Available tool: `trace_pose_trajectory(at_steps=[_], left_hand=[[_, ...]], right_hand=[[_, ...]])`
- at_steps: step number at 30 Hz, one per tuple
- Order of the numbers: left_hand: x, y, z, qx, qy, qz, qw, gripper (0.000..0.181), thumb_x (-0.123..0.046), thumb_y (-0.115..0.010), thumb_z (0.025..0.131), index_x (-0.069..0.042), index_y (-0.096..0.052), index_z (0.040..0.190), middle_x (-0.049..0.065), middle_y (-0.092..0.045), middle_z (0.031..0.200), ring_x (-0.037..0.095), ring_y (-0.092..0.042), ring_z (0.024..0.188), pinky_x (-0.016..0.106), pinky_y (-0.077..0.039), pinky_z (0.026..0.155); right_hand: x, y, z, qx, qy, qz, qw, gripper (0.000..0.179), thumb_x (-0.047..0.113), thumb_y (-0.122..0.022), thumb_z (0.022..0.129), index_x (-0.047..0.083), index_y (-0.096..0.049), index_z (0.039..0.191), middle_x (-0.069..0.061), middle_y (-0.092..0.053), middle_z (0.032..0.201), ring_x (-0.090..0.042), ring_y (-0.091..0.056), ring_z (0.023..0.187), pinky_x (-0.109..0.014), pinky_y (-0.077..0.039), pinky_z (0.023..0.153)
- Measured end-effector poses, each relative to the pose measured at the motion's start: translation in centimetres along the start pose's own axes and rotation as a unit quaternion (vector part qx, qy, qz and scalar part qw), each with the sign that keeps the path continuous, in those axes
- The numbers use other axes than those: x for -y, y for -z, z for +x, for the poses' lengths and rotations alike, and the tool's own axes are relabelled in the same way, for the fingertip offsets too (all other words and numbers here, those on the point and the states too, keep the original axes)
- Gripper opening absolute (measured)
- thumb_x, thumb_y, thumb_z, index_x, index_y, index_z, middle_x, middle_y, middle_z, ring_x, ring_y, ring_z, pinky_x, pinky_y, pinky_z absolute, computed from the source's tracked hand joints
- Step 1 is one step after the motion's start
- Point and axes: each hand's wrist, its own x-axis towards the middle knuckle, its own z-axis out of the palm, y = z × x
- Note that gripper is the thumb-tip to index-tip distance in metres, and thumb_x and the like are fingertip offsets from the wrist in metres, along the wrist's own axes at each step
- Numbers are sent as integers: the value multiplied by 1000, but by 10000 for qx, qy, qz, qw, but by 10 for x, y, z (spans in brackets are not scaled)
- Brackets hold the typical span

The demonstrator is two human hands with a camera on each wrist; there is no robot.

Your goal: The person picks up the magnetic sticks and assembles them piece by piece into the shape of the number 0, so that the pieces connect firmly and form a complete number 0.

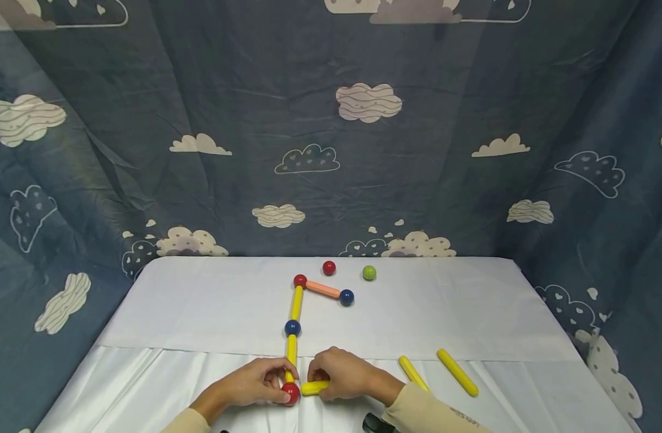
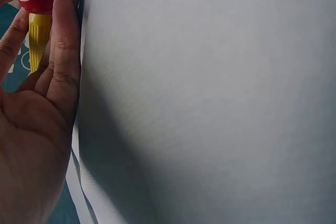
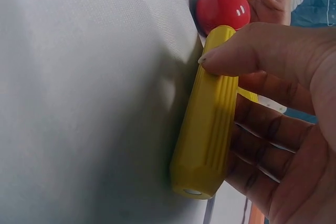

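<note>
Head view: three-rod chain built; left grip pinches end ball, right grip clamps yellow rod, seemingly unjoined; two rods, two balls loose.

Three red balls, two blue balls and one green ball make six balls. Relative to the nearer blue ball, two red, the other blue and the green lie beyond, and one red lies on the near side. Five yellow rods and one orange rod make six rods: one yellow and the orange beyond that blue ball, four yellow on its near side.
</note>
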Motion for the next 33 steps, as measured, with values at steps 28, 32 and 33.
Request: trace_pose_trajectory(at_steps=[28, 32, 33], left_hand=[[-2, 0, 1, -58, 284, 83, 9995, 30, -12, -76, 83, -12, -63, 110, 4, -55, 92, 8, -52, 65, 17, -42, 57], [-3, 0, 2, -116, 411, 77, 9991, 30, -12, -76, 82, -13, -63, 109, 4, -55, 92, 9, -51, 66, 18, -42, 58], [-4, 0, 2, -119, 416, 87, 9990, 30, -12, -76, 82, -13, -64, 109, 4, -55, 92, 9, -51, 66, 18, -42, 58]], right_hand=[[-32, 31, -6, -384, -98, 1598, 9864, 22, 13, -81, 77, 7, -69, 94, 0, -63, 79, -7, -53, 70, -20, -45, 65], [-60, 51, -5, -961, -289, 1623, 9816, 25, 13, -80, 78, 3, -68, 97, 0, -62, 82, -12, -55, 73, -23, -47, 66], [-68, 56, -5, -1136, -368, 1628, 9794, 25, 13, -80, 78, 3, -68, 97, 0, -62, 83, -13, -55, 74, -24, -47, 65]])
